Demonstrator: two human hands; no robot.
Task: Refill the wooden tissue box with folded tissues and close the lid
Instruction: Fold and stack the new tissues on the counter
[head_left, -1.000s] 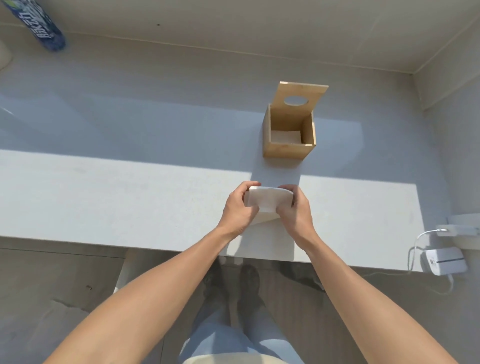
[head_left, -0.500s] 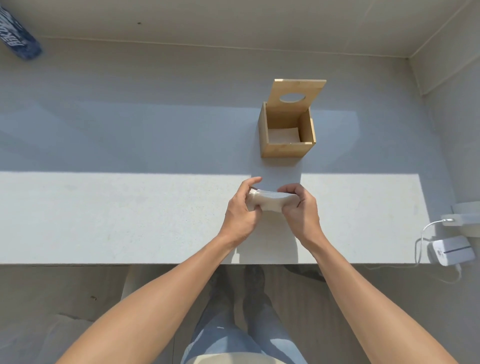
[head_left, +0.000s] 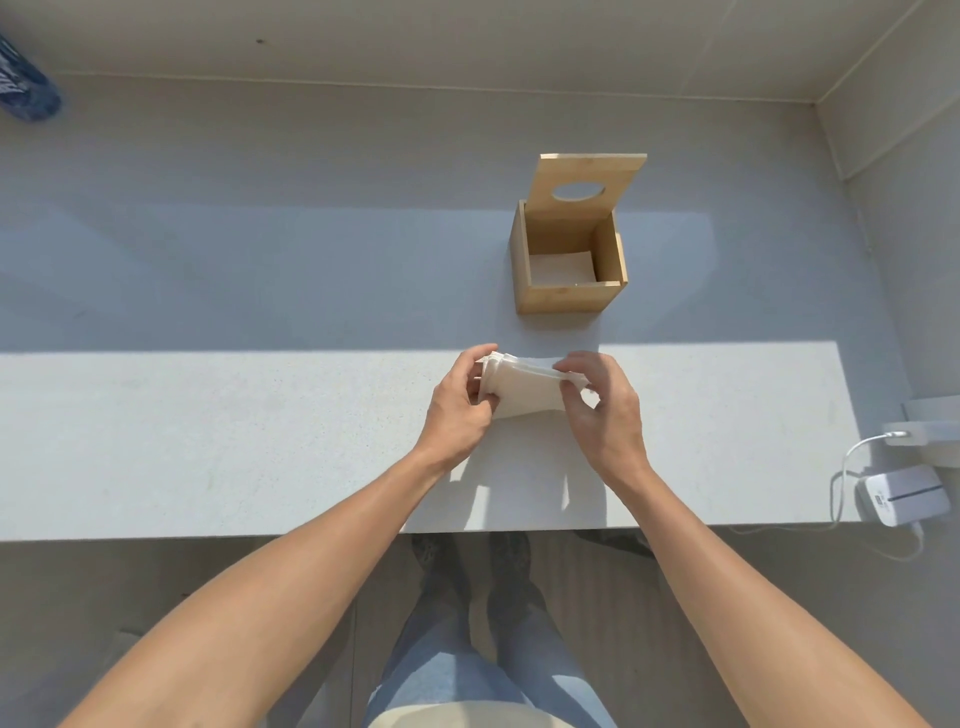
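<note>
A wooden tissue box (head_left: 566, 297) stands on the grey counter (head_left: 208, 426), its lid (head_left: 589, 176) with an oval hole tipped up at the back. White tissue (head_left: 561, 267) lies flat on the box's floor. Nearer to me, just above the counter, both hands hold a stack of folded white tissues (head_left: 524, 392). My left hand (head_left: 460, 408) grips its left end, and my right hand (head_left: 602, 410) pinches its right end. The stack sits a short way in front of the box.
A blue patterned bottle (head_left: 26, 88) lies at the far left back. At the right edge, a white charger block (head_left: 904, 493) with a cable (head_left: 847, 462) sits below a white ledge (head_left: 930, 415). A wall closes the right side. My legs and shoes show below the counter edge.
The hands have shifted on the tissue stack, which now spreads wider and tilts, with the right fingers pinching its upper layers. The view has dipped slightly.
</note>
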